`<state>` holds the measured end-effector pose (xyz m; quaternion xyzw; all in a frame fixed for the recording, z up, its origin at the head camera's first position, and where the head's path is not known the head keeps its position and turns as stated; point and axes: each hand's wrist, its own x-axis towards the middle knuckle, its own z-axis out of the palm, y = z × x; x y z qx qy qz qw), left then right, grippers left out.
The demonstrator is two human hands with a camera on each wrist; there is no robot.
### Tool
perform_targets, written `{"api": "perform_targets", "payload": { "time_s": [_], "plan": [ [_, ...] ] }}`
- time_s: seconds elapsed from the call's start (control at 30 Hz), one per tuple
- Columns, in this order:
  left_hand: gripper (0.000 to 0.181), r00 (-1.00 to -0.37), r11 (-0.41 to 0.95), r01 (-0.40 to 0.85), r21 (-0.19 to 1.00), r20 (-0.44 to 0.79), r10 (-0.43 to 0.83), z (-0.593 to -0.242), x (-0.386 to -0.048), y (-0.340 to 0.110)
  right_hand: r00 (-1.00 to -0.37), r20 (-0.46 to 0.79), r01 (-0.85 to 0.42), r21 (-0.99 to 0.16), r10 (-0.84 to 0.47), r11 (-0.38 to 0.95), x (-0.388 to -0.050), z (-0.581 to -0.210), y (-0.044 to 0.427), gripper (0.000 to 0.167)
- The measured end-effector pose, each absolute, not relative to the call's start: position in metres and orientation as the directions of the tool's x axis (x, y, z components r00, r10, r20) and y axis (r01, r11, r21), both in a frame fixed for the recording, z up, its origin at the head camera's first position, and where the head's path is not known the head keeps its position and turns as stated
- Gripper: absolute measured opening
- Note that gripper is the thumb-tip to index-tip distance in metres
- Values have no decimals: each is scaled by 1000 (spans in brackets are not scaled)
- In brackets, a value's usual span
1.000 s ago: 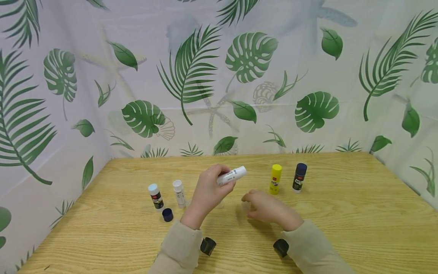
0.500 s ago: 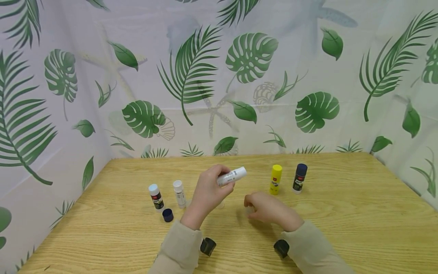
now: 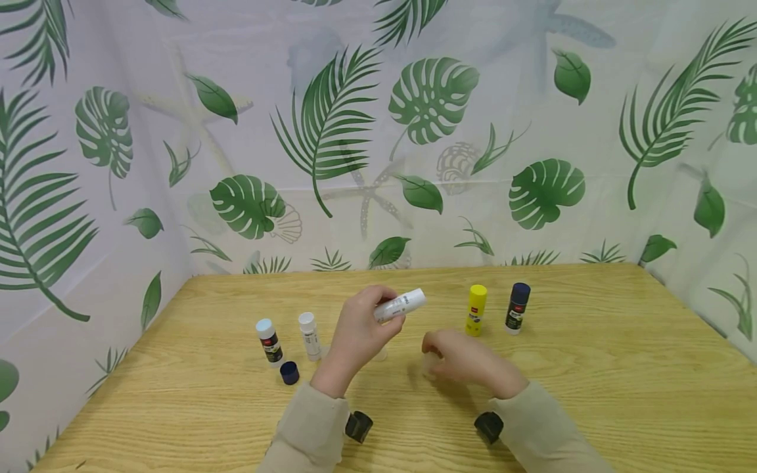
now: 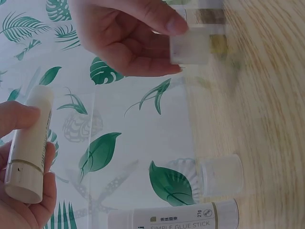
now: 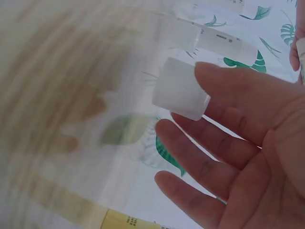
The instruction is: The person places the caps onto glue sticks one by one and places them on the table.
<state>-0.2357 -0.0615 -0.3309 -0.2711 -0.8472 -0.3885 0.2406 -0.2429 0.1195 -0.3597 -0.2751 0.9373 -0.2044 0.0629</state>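
In the head view my left hand [image 3: 362, 328] grips a white glue stick [image 3: 399, 306], tilted and raised above the table. The left wrist view shows this glue stick [image 4: 29, 145] between thumb and curled fingers. My right hand [image 3: 464, 358] is low over the table, to the right of it. It pinches a translucent white cap [image 5: 181, 89] between thumb and fingers, while its other fingers stay loosely bent. Whether that cap touches the table, I cannot tell. A second translucent cap [image 4: 221, 175] stands on the table beside an upright white glue stick [image 3: 310, 337], left of my left hand.
A black-labelled glue stick [image 3: 269, 343] with a pale top stands at the left, a navy cap [image 3: 290, 372] near it. Behind my right hand stand a yellow glue stick [image 3: 476, 310] and a navy-capped one [image 3: 517, 307]. Leaf-patterned cloth [image 3: 367, 151] hangs behind the wooden table [image 3: 621, 368].
My right hand has drawn slightly right and its fingers have closed in, with a whitish cap coming into sight between them. My left hand stays nearly still with the glue stick.
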Motion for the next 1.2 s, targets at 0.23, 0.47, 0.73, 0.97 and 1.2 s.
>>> {"api": "perform_targets", "payload": {
  "time_s": [0.23,0.47,0.73,0.97,1.2],
  "plan": [
    [20,-739,553,644,529,617,270,-330,-235,-62,-817,104,-550,-438,-568,711,-243,-351,128,20],
    [20,-735,553,647,525,622,269,-330,-234,-62,-802,216,-585,-475,-557,657,-244,-341,139,20],
    [21,-740,559,641,525,616,270,-330,-234,-62,-831,271,-548,-553,-486,628,-241,-331,150,22],
    [20,-739,556,643,526,617,271,-329,-234,-62,-848,308,-521,-637,-432,569,-240,-326,154,24],
    [20,-728,546,656,520,627,278,-330,-234,-61,-890,314,-447,-748,-331,491,-240,-323,155,28]
  ]
}}
